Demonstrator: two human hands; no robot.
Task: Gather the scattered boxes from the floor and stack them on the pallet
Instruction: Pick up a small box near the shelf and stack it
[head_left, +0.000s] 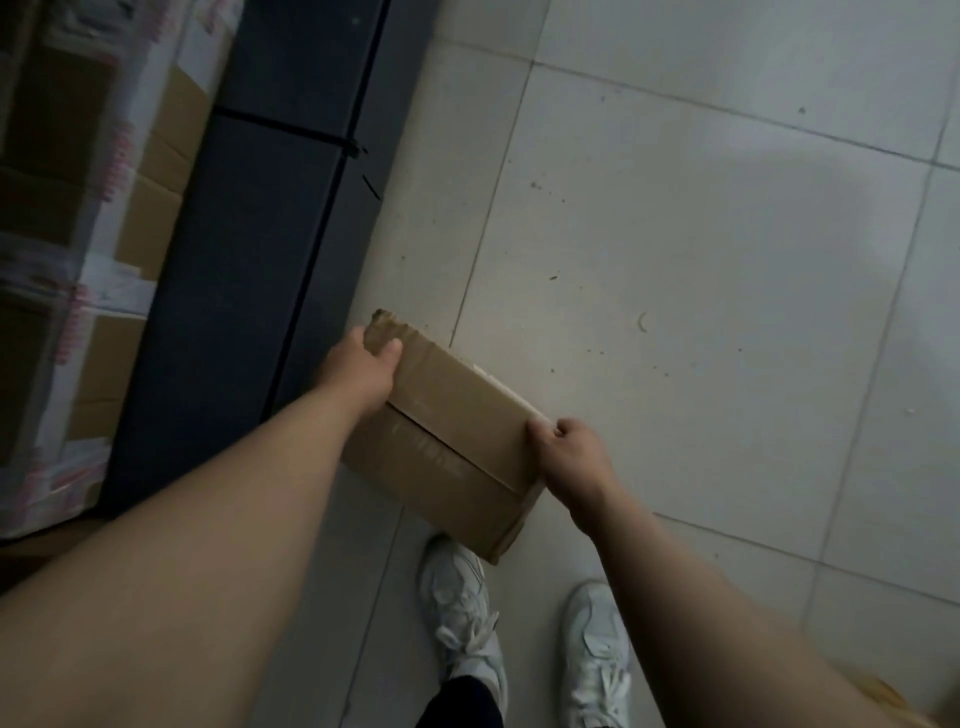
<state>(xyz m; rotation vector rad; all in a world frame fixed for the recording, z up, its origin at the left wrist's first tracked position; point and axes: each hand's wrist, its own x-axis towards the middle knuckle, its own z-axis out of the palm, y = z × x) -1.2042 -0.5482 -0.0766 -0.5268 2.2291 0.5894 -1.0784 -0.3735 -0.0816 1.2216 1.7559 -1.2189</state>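
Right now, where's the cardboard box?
Head view, centre: cardboard box held between left hand and right hand, ahead of the white shoes, right of the dark panel.

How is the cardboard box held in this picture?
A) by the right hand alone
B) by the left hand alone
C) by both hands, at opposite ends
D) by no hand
C: the left hand grips one end of the cardboard box and the right hand grips the opposite end.
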